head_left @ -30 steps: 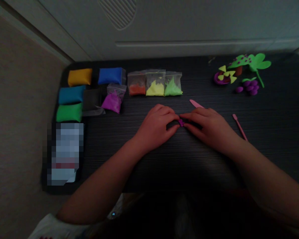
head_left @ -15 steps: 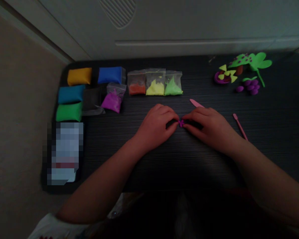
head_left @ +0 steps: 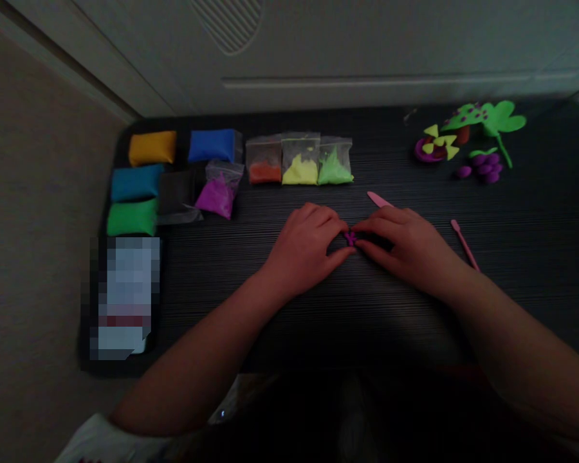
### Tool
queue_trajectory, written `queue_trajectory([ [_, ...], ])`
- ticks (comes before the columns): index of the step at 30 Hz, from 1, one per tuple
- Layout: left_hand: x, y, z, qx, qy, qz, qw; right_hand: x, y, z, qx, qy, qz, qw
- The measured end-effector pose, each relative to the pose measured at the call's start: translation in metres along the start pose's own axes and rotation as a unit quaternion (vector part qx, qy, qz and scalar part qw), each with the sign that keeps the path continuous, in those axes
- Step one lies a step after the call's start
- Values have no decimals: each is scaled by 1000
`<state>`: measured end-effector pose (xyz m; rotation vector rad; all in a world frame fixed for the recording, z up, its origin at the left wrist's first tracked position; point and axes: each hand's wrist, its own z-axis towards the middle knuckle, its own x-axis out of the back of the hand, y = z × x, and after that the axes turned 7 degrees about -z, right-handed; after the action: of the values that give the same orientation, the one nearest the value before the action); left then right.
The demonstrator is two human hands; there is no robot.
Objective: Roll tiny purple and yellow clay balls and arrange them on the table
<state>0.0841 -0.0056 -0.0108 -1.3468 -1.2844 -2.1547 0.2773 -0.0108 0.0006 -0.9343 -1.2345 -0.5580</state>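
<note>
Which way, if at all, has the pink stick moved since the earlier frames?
No: the pink stick shows no clear shift against the purple ball cluster.

The dark table (head_left: 280, 308) has squishy clay packets (head_left: 152, 148), a phone (head_left: 125, 296), pink tools (head_left: 465, 245) and little clay shapes (head_left: 485, 166) lying on it

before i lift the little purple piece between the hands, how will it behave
The little purple piece would likely bend or squash, as its branches look thin and clay-like. It should be light, being tiny beside the left hand. Its forked outline makes rolling unlikely.
</note>
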Motion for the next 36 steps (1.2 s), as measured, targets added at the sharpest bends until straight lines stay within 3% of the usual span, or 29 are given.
queue_trajectory([
  [21,10,-3,2,-16,-13,-59,998,3,1,-1,-1,-11,24,1000],
  [36,5,-7,-1,-54,-4,-45,998,3,0,-1,0,-11,32,999],
])
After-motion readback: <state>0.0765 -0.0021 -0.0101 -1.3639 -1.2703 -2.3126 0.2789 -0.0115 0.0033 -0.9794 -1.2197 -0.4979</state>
